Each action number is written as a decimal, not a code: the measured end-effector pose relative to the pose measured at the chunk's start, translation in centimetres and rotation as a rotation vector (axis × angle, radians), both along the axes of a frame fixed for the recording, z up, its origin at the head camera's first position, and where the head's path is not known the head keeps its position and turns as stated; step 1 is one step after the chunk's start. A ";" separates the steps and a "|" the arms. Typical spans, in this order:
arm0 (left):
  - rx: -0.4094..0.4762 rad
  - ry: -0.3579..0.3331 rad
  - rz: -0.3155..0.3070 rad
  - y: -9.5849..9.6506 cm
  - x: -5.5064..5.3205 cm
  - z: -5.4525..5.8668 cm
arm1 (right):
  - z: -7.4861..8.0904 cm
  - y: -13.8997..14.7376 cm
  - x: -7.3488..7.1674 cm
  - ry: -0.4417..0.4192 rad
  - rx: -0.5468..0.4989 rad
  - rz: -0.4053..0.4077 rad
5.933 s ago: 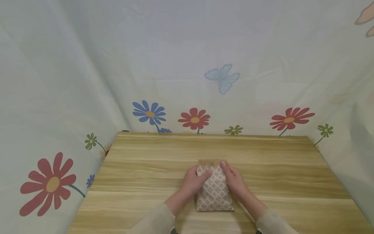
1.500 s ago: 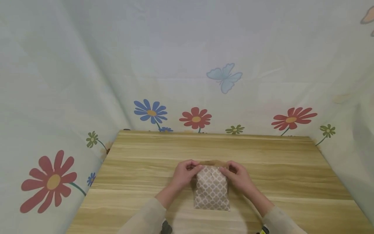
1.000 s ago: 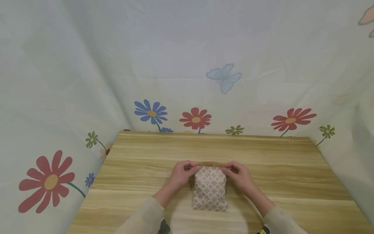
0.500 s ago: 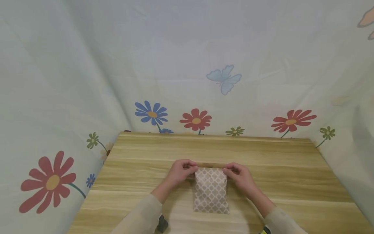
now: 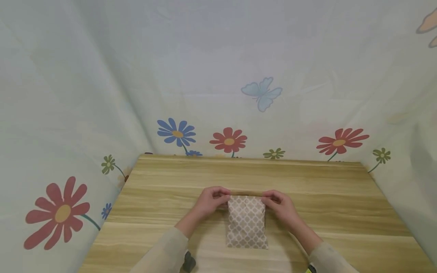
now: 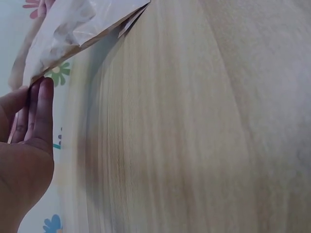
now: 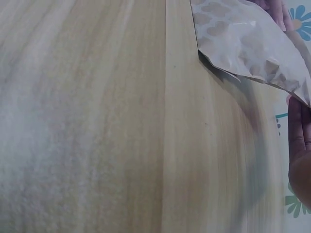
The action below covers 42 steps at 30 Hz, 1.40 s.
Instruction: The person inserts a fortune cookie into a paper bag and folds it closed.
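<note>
A small paper bag [image 5: 246,223] with a brown and white lattice pattern stands at the middle of the table's near half in the head view. Its plain brown top edge [image 5: 246,193] runs between my two hands. My left hand [image 5: 208,201] pinches the bag's upper left corner between thumb and fingers. At the upper right corner, my right hand [image 5: 284,206] pinches it the same way. In the left wrist view the paper bag [image 6: 87,29] looks creased and bulges along its side. The right wrist view shows the bag's lower edge [image 7: 218,68] close to the tabletop. The contents are hidden.
The wood-grain table [image 5: 164,178] extends around the bag. Behind it and at both sides hangs a pale cloth [image 5: 205,68] printed with flowers and a butterfly. A small dark object [image 5: 189,261] shows by the left sleeve.
Earlier the hands held the bag's sides; now they pinch its top corners. The brown strip at the top has narrowed, and the hands have spread slightly apart over the last second and a half.
</note>
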<state>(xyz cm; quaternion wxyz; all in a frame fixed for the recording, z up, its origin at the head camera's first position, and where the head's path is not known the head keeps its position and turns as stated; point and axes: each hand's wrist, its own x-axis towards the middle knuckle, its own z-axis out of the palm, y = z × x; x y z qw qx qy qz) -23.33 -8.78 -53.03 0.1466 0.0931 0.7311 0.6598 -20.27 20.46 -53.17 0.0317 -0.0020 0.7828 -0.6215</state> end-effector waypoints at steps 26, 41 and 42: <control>-0.036 0.015 -0.031 0.3 0.0 -0.3 | -0.1 0.5 0.2 -0.022 -0.074 0.091; -0.078 0.015 -0.042 0.5 0.3 0.0 | 0.7 1.6 -0.6 -0.033 -0.090 0.200; -0.076 0.014 -0.041 0.5 0.3 0.0 | 1.0 1.6 -0.9 -0.036 -0.064 0.223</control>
